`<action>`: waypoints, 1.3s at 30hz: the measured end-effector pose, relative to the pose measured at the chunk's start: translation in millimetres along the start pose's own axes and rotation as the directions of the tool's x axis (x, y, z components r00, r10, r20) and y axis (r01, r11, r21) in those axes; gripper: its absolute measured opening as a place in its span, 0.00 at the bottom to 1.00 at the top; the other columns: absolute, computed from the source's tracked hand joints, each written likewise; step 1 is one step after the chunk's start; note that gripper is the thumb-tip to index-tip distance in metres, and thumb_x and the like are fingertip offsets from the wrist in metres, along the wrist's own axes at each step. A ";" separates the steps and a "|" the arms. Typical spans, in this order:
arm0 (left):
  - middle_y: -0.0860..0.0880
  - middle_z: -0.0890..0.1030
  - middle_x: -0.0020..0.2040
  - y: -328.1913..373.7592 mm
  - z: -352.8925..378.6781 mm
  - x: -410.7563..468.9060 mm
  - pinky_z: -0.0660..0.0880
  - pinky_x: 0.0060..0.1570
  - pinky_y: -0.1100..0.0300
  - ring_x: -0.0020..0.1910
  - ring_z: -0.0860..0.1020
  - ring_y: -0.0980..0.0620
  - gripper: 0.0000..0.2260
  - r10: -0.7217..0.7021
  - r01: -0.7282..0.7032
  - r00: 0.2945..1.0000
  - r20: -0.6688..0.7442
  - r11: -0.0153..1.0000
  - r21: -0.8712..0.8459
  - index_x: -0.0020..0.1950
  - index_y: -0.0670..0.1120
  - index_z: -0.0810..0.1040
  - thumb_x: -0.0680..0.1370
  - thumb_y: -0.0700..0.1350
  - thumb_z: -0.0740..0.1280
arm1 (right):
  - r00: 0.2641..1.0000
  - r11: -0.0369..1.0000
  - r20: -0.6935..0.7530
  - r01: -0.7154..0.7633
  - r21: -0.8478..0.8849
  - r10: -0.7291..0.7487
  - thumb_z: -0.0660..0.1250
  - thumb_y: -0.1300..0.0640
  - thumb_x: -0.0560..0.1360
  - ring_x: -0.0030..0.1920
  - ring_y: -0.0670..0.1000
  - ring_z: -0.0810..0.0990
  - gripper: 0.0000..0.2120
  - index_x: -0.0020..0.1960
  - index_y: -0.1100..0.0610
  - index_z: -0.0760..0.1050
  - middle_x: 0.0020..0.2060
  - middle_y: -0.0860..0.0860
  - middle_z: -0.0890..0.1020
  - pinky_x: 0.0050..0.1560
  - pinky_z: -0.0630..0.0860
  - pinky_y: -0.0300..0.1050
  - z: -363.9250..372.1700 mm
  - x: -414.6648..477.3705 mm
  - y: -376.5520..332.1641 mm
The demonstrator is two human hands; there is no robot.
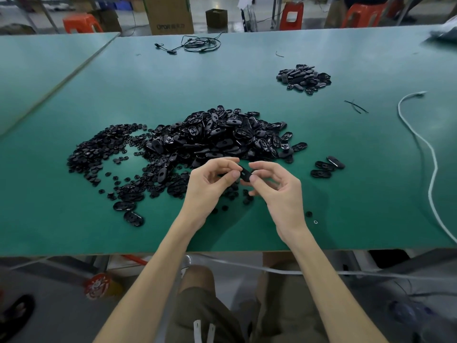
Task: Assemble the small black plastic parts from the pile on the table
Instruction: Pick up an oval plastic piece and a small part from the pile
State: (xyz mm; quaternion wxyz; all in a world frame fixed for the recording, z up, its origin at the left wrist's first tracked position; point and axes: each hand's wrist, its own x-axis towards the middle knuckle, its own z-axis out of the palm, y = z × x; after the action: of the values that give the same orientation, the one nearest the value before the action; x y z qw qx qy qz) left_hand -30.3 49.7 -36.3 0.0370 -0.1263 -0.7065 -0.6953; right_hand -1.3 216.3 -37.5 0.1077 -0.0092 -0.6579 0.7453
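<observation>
A: Entry: hands?

B: Both are raised over the near edge of the green desk (346, 206), about mid-width. The left hand (210, 179) and the right hand (277, 186) meet at one black oval part (245, 175). The fingers of each are curled, and thumb and fingertips pinch it from either side. The part is clear of the desk surface.

A: Under and around them?

B: Loose round pieces (308, 214) are scattered near the near edge. Two oval shells (133, 218) lie apart to the left.

A: Main stock?

B: The main pile (217, 137) of black oval shells sits at desk centre, just behind the hands. Its left side touches a flatter spread of small round parts (99, 152). Three single ovals (326, 167) lie just right of the pile, apart from it.

A: Further back?

B: A small heap (304, 76) of black pieces lies toward the far right, well apart from the main pile. A white cord (430, 154) snakes along the right edge. A tangled black cable (197, 43) lies at the far edge. A cardboard box (170, 16) stands on the floor beyond.
</observation>
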 end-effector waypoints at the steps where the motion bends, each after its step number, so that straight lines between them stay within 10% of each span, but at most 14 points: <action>1: 0.47 0.86 0.55 -0.5 0.6 -0.1 0.78 0.52 0.62 0.50 0.84 0.53 0.04 -0.007 0.007 1.000 0.023 1.000 -0.005 0.50 0.45 0.85 0.78 0.37 0.74 | 1.000 1.000 0.007 0.004 -0.008 -0.004 0.71 0.69 0.78 0.48 0.53 0.87 0.09 0.52 0.56 0.85 0.44 0.51 0.86 0.43 0.82 0.41 0.0 -0.3 0.3; 16: 0.48 0.87 0.49 -2.6 -0.8 0.0 0.80 0.49 0.62 0.49 0.85 0.51 0.05 -0.016 0.016 1.000 0.001 1.000 -0.014 0.49 0.49 0.89 0.75 0.41 0.78 | 0.997 0.961 0.037 0.080 -0.267 -0.073 0.73 0.63 0.79 0.49 0.50 0.86 0.09 0.49 0.49 0.80 0.50 0.51 0.85 0.51 0.83 0.59 6.2 -1.1 2.9; 25: 0.47 0.88 0.50 -1.5 -1.4 -1.1 0.81 0.51 0.60 0.50 0.85 0.49 0.05 -0.027 0.027 1.000 -0.010 0.999 -0.035 0.51 0.48 0.89 0.77 0.40 0.76 | 0.993 0.907 0.049 0.121 -0.403 -0.110 0.72 0.59 0.80 0.50 0.43 0.81 0.03 0.49 0.52 0.80 0.49 0.45 0.82 0.52 0.76 0.34 10.3 -2.7 -0.9; 39: 0.47 0.88 0.52 -1.2 1.9 -1.3 0.83 0.53 0.57 0.51 0.87 0.47 0.12 -0.055 0.054 0.998 -0.007 0.996 -0.070 0.59 0.45 0.85 0.78 0.34 0.73 | 0.997 0.932 -0.064 0.016 -0.361 -0.041 0.74 0.59 0.78 0.48 0.44 0.83 0.04 0.47 0.51 0.82 0.47 0.46 0.84 0.53 0.80 0.42 7.2 -1.8 -2.7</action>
State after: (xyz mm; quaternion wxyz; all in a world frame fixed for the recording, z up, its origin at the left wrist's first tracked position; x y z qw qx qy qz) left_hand -29.1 51.4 -37.8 0.0167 -0.1051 -0.6848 -0.7209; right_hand -0.3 209.2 -34.1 0.1380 -0.0453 -0.7793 0.6096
